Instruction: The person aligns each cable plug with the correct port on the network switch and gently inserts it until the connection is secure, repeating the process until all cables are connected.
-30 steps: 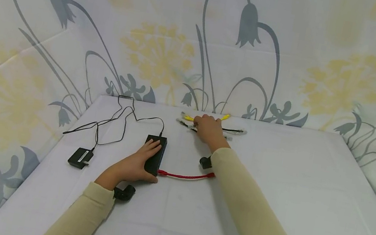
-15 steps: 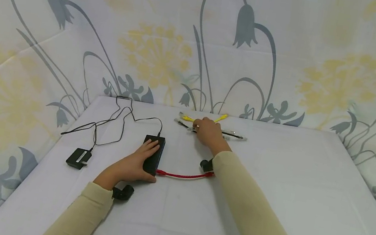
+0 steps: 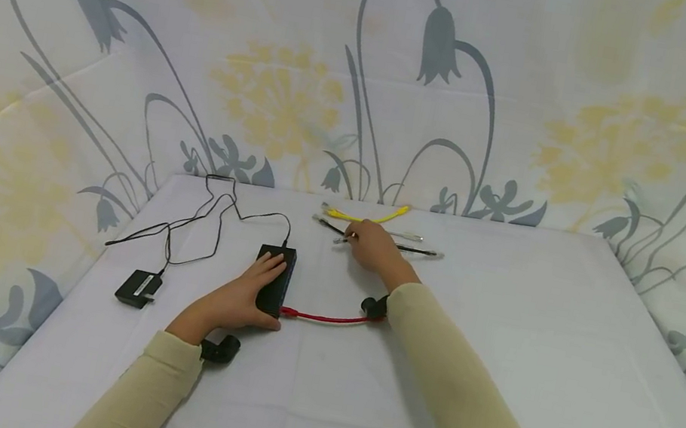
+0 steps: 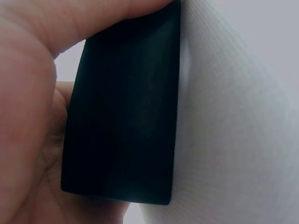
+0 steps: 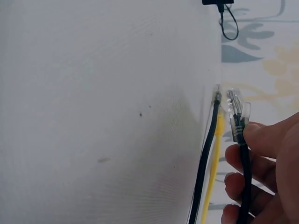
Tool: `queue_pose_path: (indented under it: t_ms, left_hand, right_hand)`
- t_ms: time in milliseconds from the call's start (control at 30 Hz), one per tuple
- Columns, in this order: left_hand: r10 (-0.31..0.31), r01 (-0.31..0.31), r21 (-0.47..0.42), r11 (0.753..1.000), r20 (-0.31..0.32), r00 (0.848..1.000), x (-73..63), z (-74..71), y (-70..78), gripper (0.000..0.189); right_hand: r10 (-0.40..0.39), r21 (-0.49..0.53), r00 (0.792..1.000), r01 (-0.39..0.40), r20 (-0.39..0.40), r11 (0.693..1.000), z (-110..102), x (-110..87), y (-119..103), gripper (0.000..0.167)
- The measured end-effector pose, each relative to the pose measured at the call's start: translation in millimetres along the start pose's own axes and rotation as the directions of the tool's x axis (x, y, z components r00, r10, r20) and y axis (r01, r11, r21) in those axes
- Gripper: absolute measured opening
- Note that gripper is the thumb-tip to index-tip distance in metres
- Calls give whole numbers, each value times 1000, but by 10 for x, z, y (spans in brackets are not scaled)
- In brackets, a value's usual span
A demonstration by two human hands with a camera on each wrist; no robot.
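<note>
My left hand [image 3: 240, 297] grips a small black network switch [image 3: 279, 288], fingers spread over its top and thumb at its near end. A red network cable [image 3: 327, 319] runs from the switch's near end toward my right wrist. My right hand [image 3: 375, 246] pinches a black network cable [image 5: 245, 179] just behind its clear plug [image 5: 236, 112], thumb against the fingers. Another black cable [image 5: 203, 158] and a yellow network cable [image 3: 394, 215] lie beside that hand at the far side of the table. A grey cable [image 3: 409, 236] shows just past my fingers.
Left of the switch, a thin black power cord [image 3: 221, 219] loops over the white-covered table [image 3: 501, 334] to a black power adapter [image 3: 138, 289]. Behind the table's far edge hangs a flower-patterned cloth [image 3: 531, 86].
My right hand has lifted slightly and drawn a black cable's plug end out from among the others, toward me. My left hand stays on the switch. The whole view shifts slightly left.
</note>
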State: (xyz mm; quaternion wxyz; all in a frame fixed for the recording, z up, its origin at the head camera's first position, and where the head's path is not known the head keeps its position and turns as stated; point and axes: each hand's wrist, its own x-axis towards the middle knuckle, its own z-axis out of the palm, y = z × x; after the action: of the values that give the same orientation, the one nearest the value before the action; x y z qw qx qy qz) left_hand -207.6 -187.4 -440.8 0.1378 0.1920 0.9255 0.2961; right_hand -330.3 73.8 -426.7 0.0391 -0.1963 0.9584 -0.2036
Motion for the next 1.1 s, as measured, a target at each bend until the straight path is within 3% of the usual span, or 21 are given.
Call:
queue_pose_path:
  t_ms: [667,1100]
  left_hand:
    - [16,-15,15,1000,-7,1000,-10,-11,-10,108]
    - [23,-23,10,1000,-2,1000,0,-6,9,108]
  right_hand:
    - [-54,125,998,51,22,991,-33,-185,-59,18]
    - [-62,112,997,55,54,992,-77,-347,-133,16]
